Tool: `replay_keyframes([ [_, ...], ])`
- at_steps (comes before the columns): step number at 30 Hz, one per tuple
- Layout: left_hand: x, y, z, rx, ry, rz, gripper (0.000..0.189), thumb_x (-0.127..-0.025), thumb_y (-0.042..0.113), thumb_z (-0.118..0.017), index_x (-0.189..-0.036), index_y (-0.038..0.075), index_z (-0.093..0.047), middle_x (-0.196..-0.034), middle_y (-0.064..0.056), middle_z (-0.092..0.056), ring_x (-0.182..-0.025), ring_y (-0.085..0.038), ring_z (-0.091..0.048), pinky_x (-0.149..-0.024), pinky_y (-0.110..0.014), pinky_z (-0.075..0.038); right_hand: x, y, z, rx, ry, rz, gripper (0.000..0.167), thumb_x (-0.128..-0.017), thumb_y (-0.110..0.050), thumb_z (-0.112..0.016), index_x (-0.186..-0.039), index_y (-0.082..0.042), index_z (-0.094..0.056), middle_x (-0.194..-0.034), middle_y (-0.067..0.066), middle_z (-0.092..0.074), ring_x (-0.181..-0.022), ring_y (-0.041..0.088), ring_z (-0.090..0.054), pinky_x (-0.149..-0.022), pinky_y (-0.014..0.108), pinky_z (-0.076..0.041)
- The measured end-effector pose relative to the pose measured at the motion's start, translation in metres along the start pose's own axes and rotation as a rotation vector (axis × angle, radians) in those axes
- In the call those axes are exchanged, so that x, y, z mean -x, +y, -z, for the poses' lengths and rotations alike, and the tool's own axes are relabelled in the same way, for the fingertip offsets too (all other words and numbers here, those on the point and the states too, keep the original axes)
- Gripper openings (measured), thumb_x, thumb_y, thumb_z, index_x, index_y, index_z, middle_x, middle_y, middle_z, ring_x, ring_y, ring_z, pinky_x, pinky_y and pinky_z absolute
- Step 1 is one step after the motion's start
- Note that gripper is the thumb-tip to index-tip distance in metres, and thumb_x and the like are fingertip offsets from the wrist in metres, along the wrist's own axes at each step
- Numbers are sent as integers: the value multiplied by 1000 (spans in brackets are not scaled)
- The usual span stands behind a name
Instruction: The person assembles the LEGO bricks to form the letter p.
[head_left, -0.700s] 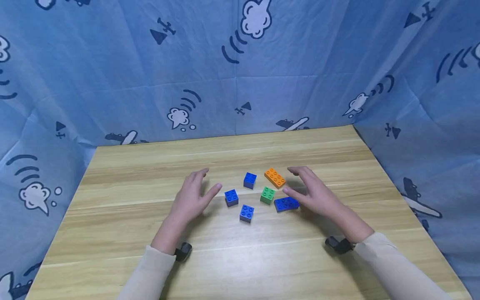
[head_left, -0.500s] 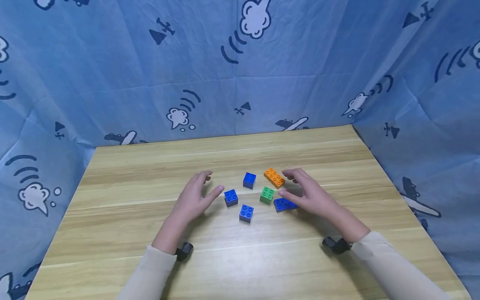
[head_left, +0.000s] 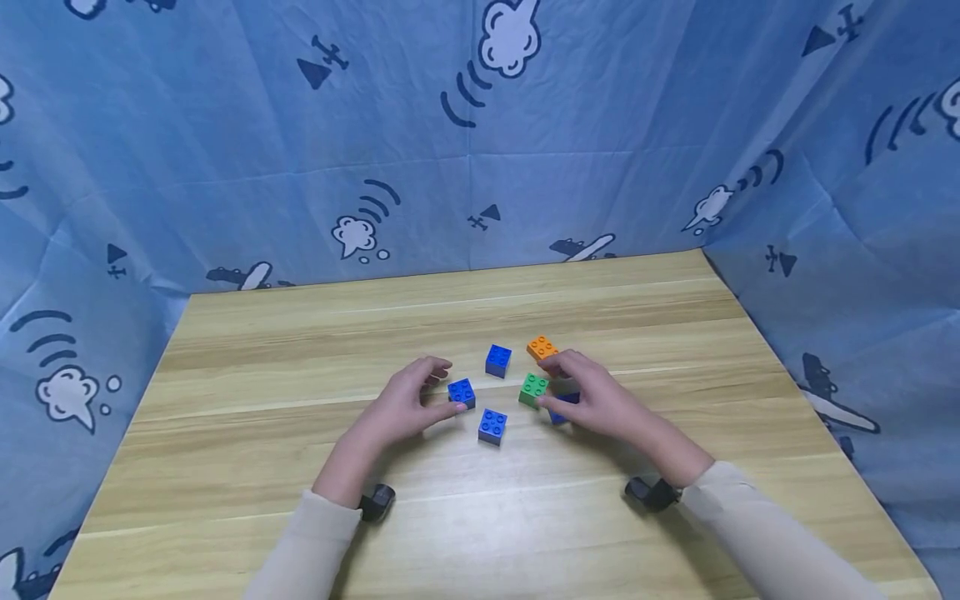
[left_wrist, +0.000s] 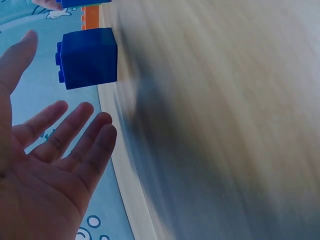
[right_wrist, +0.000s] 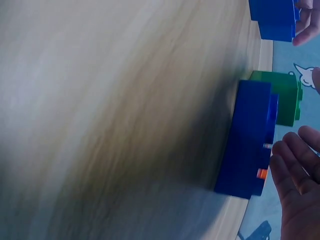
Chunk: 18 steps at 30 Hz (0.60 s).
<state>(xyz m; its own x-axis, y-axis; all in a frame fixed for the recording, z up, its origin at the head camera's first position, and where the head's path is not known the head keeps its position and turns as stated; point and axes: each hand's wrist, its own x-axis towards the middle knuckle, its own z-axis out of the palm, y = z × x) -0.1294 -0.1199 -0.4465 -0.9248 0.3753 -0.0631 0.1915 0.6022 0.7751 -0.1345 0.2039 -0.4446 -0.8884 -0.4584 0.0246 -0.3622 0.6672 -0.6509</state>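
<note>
Both hands sit further inward: we see the left hand spread wide, blue brick just off its right; right hand also wide, green brick just off its left, presumably leaving gripping room.

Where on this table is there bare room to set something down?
Bare: the left side of the table, outside the left hand; the far strip, along the blue curtain; the near middle, between the sleeves. Crowded: around the right hand, with the green brick, orange brick and long blue brick close by.
</note>
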Motion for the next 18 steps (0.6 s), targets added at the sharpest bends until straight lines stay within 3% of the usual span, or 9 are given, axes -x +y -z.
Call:
replay_keyframes([
  [7,-1,3,-2,10,-40,13,63,-89,26,-85,-142,4,-58,-139,-14,-66,-130,-33,-63,-117,-48,-53,-5,-7,-8,14,-28,12,56,-95,-32,-79,-139,-3,-59,-136,13,-67,-121,29,-68,-107,52,-59],
  [18,-7,7,-9,-19,-60,1,56,-88,18,-86,-137,5,-62,-131,-11,-67,-123,-28,-65,-113,-44,-56,-10,-10,-15,95,-35,-57,56,-92,-31,-82,-136,-3,-62,-130,12,-69,-115,25,-64,-107,50,-59],
])
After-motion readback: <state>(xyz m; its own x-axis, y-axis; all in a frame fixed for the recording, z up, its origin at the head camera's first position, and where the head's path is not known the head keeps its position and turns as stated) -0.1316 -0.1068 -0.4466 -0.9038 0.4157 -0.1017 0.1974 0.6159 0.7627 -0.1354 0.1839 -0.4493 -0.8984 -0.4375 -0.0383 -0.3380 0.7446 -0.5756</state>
